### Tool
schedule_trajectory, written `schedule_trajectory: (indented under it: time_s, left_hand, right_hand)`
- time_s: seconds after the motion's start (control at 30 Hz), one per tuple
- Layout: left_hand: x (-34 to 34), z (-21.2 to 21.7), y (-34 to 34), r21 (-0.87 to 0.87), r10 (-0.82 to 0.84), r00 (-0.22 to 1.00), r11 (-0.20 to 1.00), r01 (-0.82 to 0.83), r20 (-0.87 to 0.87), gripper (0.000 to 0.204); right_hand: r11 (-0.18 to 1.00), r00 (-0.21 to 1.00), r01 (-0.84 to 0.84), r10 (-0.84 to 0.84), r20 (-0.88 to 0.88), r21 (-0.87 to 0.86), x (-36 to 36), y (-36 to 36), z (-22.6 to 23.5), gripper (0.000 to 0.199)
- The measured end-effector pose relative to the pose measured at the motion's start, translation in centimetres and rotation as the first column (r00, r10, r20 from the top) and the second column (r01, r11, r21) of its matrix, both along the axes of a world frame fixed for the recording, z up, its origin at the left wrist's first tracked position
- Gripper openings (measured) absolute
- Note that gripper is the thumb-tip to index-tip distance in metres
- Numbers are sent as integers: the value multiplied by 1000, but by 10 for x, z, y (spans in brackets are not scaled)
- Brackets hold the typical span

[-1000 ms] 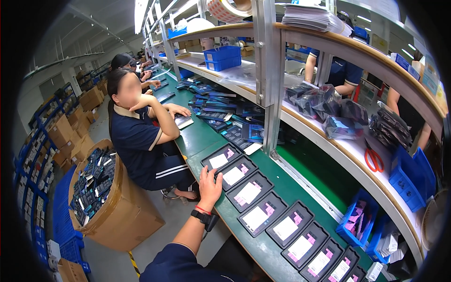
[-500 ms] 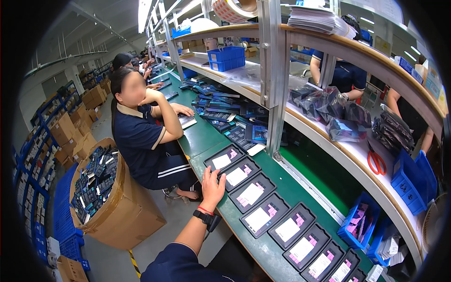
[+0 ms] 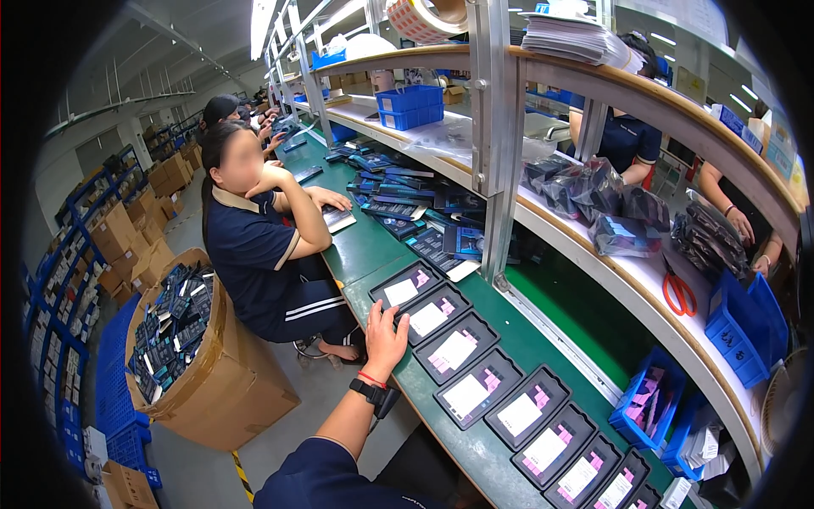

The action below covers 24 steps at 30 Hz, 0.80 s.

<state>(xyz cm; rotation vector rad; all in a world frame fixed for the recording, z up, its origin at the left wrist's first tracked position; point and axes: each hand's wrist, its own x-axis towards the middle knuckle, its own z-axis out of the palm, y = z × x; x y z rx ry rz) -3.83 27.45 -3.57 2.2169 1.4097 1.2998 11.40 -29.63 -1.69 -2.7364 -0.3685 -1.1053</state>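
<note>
A long factory hall is stretching away to the far left, with blue racks (image 3: 59, 280) of cardboard boxes lining the left wall. A long green surface (image 3: 373, 242) is running from the near right toward the far end, and a curved wooden shelf (image 3: 644, 280) on metal posts is arching over it. A person in a dark shirt (image 3: 254, 246) is sitting at the surface, farther along on the left.

On the floor to the left a big round cardboard bin (image 3: 216, 382) is standing, filled with dark flat packs. A blue bin (image 3: 742, 327) is sitting on the shelf at the right beside red scissors (image 3: 678, 293), and another blue bin (image 3: 649, 407) with pink slips is hanging below it.

A row of black trays (image 3: 454, 352), each carrying a white card, is lying along the near edge of the surface. The left hand (image 3: 386, 339) is resting with fingers spread, touching the edge of the tray (image 3: 405, 287) at the far end of the row. The right hand is not showing.
</note>
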Motion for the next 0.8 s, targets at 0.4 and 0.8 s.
schedule_trajectory:
  time_s: [0.4,0.8]
  left_hand:
    - [-1,-2,2,17,6,1000,1000,-6,2,38]
    - [-2,-1,-1,14,2,1000,1000,-1,-9,38]
  right_hand:
    - [998,998,43,-41,-55,45,-3,9,10,55]
    - [998,995,56,-53,-83,41,-8,5,11,55]
